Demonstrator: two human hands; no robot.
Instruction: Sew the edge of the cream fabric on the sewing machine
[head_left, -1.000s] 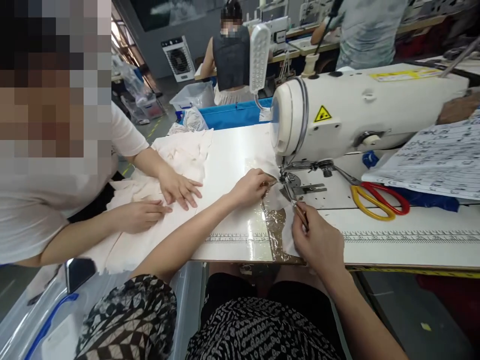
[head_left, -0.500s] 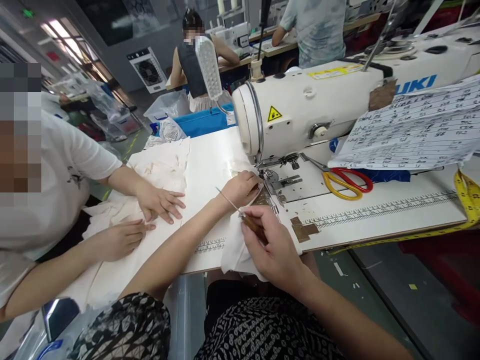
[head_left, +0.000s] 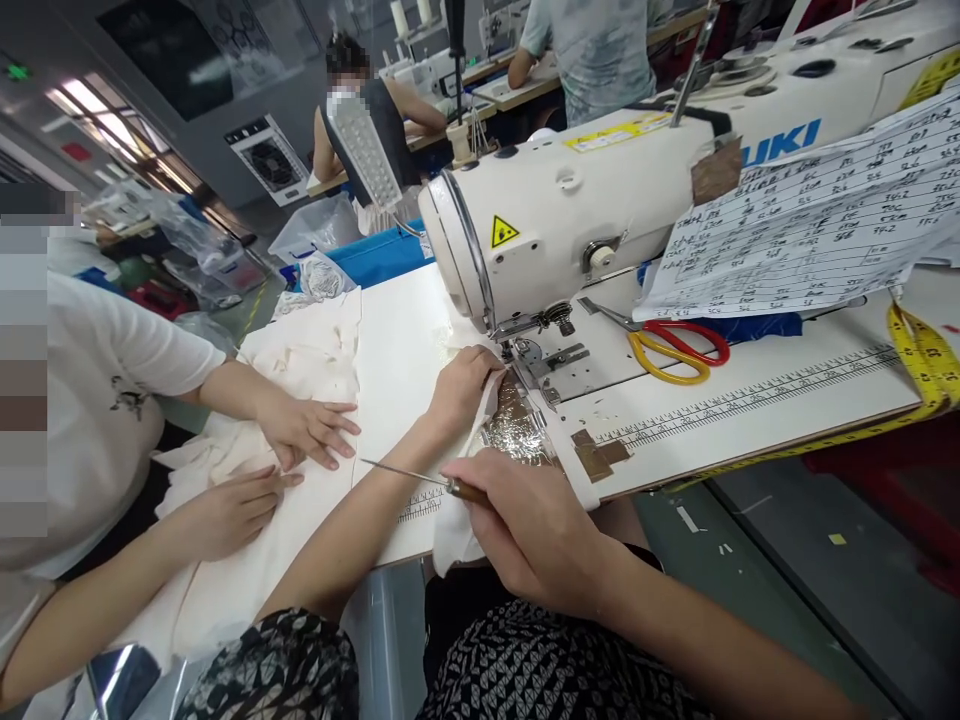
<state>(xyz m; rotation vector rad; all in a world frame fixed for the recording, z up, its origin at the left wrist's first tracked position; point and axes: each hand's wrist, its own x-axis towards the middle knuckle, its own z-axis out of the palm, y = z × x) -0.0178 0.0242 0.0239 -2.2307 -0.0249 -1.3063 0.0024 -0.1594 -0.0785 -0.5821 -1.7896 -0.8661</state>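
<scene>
My left hand [head_left: 463, 385] is curled on a small piece of white fabric [head_left: 459, 520], pinching it just left of the presser foot [head_left: 538, 362] of the white sewing machine [head_left: 592, 225]. My right hand [head_left: 536, 525] is closed on a wooden-handled awl [head_left: 420, 477], whose metal point aims left over my left forearm. The fabric hangs over the table's front edge between my hands. A shiny taped patch [head_left: 517, 428] shows on the table beside it.
A co-worker on the left rests both hands [head_left: 300, 430] flat on a pile of cream fabric [head_left: 300, 370]. Red-and-yellow scissors [head_left: 675, 347], a printed sheet [head_left: 810, 235], a yellow tape measure [head_left: 926, 360] and a lamp [head_left: 365, 150] lie around the machine. Other people work at the back.
My right hand pulled back from the presser foot toward me and swung the awl so its point faces left. The view shifted right; the fabric now hangs off the table edge.
</scene>
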